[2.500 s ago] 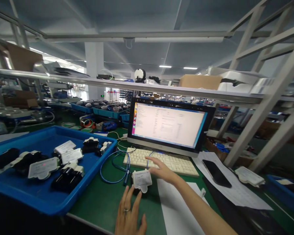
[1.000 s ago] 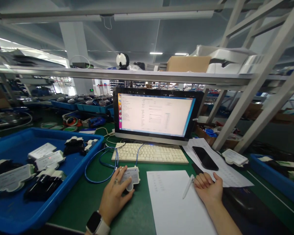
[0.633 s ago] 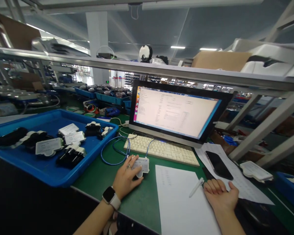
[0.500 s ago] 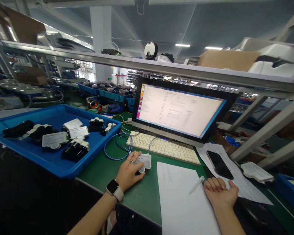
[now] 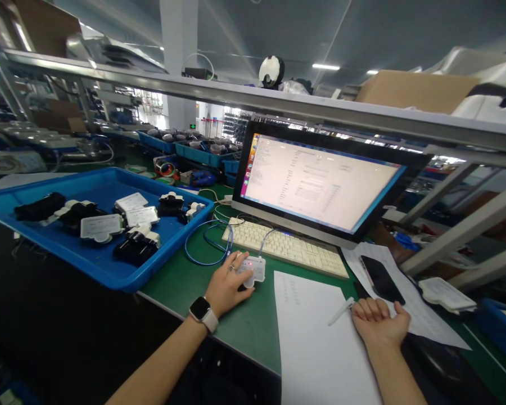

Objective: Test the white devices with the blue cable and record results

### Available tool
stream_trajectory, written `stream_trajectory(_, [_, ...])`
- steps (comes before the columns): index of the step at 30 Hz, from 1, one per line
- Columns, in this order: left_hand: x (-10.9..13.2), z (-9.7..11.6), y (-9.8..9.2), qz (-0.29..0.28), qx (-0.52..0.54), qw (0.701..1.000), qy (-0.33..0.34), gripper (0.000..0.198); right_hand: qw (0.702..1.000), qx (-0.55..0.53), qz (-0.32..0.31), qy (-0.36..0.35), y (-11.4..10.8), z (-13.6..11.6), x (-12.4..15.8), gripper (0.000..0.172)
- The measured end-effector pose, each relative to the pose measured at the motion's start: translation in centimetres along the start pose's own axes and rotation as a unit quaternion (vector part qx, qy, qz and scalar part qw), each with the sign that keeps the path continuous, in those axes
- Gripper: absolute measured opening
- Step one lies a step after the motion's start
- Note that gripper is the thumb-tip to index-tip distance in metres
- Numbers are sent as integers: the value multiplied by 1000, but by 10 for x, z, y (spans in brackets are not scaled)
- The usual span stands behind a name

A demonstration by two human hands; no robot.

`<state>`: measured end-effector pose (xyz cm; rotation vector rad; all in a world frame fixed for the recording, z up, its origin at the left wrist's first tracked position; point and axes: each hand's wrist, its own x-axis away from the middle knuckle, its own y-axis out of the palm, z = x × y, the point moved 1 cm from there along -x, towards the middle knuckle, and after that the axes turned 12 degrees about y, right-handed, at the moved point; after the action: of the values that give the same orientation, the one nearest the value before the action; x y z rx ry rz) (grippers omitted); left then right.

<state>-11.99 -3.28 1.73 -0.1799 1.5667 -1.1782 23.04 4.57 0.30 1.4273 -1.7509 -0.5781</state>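
A small box and a pen in our hands.
Our left hand (image 5: pixel 226 285) curls its fingers over the rounded white plastic box (image 5: pixel 255 269), just in front of the cream keyboard (image 5: pixel 287 251), on the green mat (image 5: pixel 179 284). Our right hand (image 5: pixel 378 323) has its fingers closed together on a slim white pen (image 5: pixel 340 312) resting on the smooth paper sheet (image 5: pixel 312 343).

Electronics factory floor, assembly/test station. Green bench mat (image 5: pixel 181 281), blue tray (image 5: pixel 88 259) of small devices at left, monitor (image 5: pixel 320 183) centre. More part trays (image 5: pixel 194 152) on benches behind, metal shelf rail (image 5: pixel 236 98) overhead.
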Motion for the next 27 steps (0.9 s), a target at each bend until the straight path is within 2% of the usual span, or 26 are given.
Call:
stream_trajectory(8, [1, -1, 2, -6, -12, 1000, 5, 22, 999, -21, -8, -28, -3, -8, 4, 35])
stream_trajectory(15, [1, -2, 0, 5, -23, 999, 23, 24, 996, -74, 26, -30, 8, -12, 17, 34])
stream_trajectory(27, [0, -2, -1, 6, -21, 999, 25, 25, 998, -63, 7, -21, 14, -8, 20, 36])
